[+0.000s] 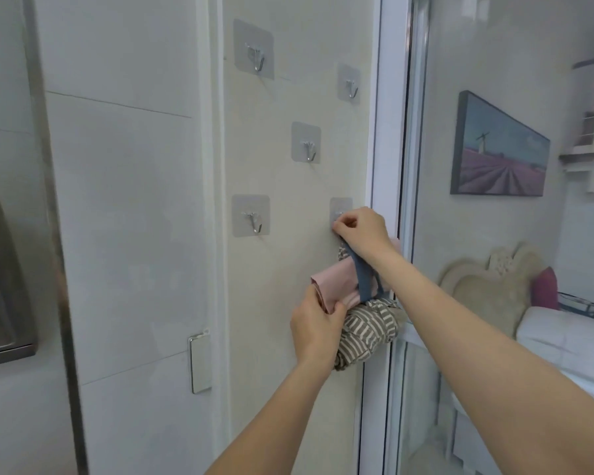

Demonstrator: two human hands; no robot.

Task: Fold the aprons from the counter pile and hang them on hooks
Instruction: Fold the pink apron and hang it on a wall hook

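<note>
- Against the wall, a folded pink apron (336,282) sat on top of a striped apron (367,329), both bunched just under the bottom right hook (340,214).
- Her right hand (360,231) pinched the blue strap (359,269) right at that hook.
- Her left hand (314,325) gripped the pink fold and held the bundle up.
- To do it well, the loop should slip fully over the metal tip before the lower hand lets go slowly.
- Four other hooks (254,58) were bare.
</note>
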